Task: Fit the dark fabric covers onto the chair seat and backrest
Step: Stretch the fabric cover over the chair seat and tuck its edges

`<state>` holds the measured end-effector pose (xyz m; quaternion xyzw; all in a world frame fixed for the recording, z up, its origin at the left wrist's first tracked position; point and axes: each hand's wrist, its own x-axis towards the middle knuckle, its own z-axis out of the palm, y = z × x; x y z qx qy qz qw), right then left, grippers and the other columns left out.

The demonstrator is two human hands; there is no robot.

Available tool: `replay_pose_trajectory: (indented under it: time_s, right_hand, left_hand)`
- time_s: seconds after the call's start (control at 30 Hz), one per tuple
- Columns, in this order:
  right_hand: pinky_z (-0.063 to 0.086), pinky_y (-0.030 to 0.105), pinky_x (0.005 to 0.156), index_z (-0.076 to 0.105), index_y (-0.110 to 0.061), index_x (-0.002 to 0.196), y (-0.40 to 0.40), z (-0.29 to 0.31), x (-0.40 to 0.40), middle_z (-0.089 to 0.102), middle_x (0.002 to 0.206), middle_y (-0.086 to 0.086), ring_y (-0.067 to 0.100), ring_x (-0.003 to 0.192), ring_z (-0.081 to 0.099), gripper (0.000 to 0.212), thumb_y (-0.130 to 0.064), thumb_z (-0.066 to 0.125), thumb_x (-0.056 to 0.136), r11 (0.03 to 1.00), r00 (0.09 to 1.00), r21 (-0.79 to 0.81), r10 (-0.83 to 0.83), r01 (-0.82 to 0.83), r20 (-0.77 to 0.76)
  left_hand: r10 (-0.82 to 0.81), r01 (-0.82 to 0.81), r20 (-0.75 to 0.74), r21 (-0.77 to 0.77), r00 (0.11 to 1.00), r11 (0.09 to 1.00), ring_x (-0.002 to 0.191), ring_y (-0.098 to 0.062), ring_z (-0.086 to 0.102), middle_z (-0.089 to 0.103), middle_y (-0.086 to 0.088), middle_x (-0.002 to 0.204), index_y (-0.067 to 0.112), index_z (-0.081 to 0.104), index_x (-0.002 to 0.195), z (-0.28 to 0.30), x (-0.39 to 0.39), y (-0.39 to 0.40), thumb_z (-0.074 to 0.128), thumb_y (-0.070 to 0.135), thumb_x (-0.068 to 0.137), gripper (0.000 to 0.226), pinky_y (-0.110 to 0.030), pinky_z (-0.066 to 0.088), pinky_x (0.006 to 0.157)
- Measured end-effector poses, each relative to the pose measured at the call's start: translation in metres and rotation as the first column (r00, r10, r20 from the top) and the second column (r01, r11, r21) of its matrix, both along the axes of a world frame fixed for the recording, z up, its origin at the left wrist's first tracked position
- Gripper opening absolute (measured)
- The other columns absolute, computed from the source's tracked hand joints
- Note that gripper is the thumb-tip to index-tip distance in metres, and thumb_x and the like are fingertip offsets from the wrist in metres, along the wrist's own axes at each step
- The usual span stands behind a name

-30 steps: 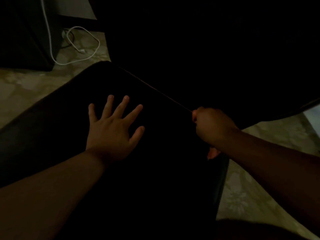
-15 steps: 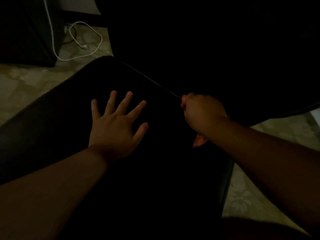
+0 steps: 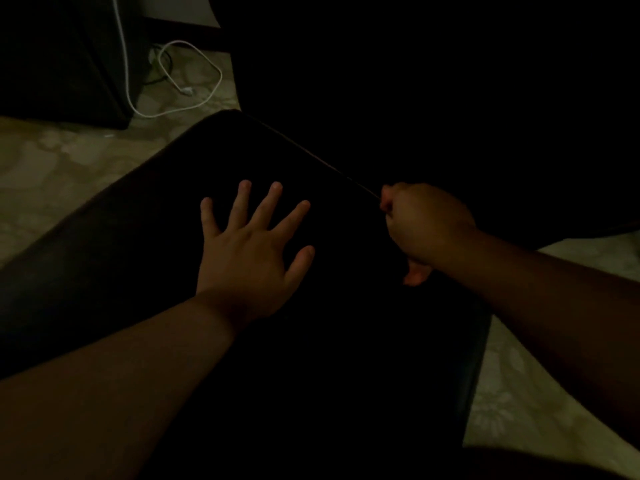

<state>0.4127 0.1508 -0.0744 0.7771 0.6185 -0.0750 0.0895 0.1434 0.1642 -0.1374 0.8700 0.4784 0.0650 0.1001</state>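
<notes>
Under the left hand (image 3: 247, 258) lies the dark seat (image 3: 145, 244), and the palm rests flat on it with all five fingers spread wide, pinning the fabric cover where it already sits. Just to its right, the right hand (image 3: 424, 225) is curled into a fist, and it seems to pinch the cover's edge (image 3: 311, 155), a thin pale line that runs taut from the knuckles up and away to the far left corner of the seat. It is too dim to tell just how much cloth is gathered inside that fist.

That edge is what the next pull turns on. It slants from the right hand diagonally away, passing beyond the left hand's fingertips, so the seam's long axis runs along the back of the seat where it meets the backrest (image 3: 433, 98), which rises as a black mass beyond both hands. The right hand is the nearer one to the seam, in fact on it; the left is well inside the seat, apart from it. I judge the seat cover to be nearly on, with this rear edge left to tuck.

Further out, beyond the seat's far corner, a white cable (image 3: 194, 81) loops on the patterned floor (image 3: 52, 161).
</notes>
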Motion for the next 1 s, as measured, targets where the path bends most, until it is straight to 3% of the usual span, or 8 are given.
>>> replay_pose_trajectory:
  time_s: [0.13,0.33,0.57,0.7,0.87,1.0]
  right_hand:
    - [0.039,0.032,0.071,0.066,-0.012,0.114,-0.037,0.009,0.015,0.071,0.113,0.016,0.038,0.106,0.07,0.018,-0.02,0.063,0.099,0.999,0.986,-0.043,0.019,-0.012,0.163]
    - [0.047,0.035,0.068,0.073,-0.011,0.105,0.038,-0.016,-0.02,0.071,0.108,0.016,0.037,0.098,0.069,0.019,-0.009,0.06,0.092,0.997,0.998,-0.052,-0.062,0.061,-0.011]
    - [0.042,0.031,0.069,0.071,-0.018,0.109,-0.002,0.013,-0.008,0.07,0.108,0.011,0.035,0.099,0.069,0.016,-0.015,0.063,0.096,0.995,0.991,-0.086,0.065,-0.055,0.114]
    - [0.046,0.033,0.069,0.074,-0.016,0.11,0.035,-0.001,-0.03,0.072,0.112,0.013,0.035,0.102,0.07,0.022,-0.012,0.058,0.096,0.997,0.995,-0.06,0.049,-0.044,0.092]
    - [0.043,0.034,0.069,0.072,-0.017,0.118,0.075,-0.001,-0.07,0.071,0.117,0.013,0.036,0.106,0.068,0.026,-0.013,0.053,0.101,0.985,0.98,0.046,0.163,-0.169,0.118]
    - [0.041,0.032,0.069,0.073,-0.016,0.111,0.044,0.009,-0.035,0.072,0.111,0.013,0.033,0.1,0.07,0.023,-0.013,0.054,0.098,0.98,0.965,-0.111,0.185,-0.167,0.184]
  left_hand:
    - [-0.04,0.04,-0.005,0.006,0.999,0.999,0.164,-0.033,-0.013,-0.002,0.004,0.179,0.053,-0.001,0.166,-0.002,0.002,0.003,0.016,0.077,0.103,0.069,-0.077,-0.001,0.122]
    - [-0.022,0.022,0.004,-0.014,1.0,1.0,0.163,-0.032,-0.014,-0.004,0.005,0.179,0.053,-0.001,0.165,0.001,0.0,0.002,0.011,0.078,0.101,0.07,-0.077,-0.001,0.122]
    - [-0.051,0.052,0.032,-0.033,0.998,0.998,0.162,-0.032,-0.019,-0.009,0.005,0.178,0.053,-0.004,0.165,0.002,-0.002,0.003,0.014,0.077,0.103,0.069,-0.076,-0.005,0.122]
    - [-0.037,0.037,-0.006,-0.023,0.999,0.999,0.163,-0.033,-0.017,-0.006,0.005,0.179,0.054,-0.002,0.165,0.001,0.003,0.003,0.013,0.078,0.101,0.069,-0.076,-0.005,0.122]
    - [0.028,-0.029,-0.008,-0.041,1.0,0.999,0.163,-0.033,-0.018,-0.006,0.005,0.179,0.052,0.0,0.165,0.006,0.005,-0.002,0.01,0.079,0.098,0.072,-0.075,-0.006,0.122]
    - [-0.031,0.033,0.026,-0.066,0.999,0.997,0.161,-0.032,-0.024,-0.012,0.004,0.178,0.052,-0.004,0.165,0.006,0.002,0.002,0.012,0.078,0.1,0.071,-0.074,-0.009,0.122]
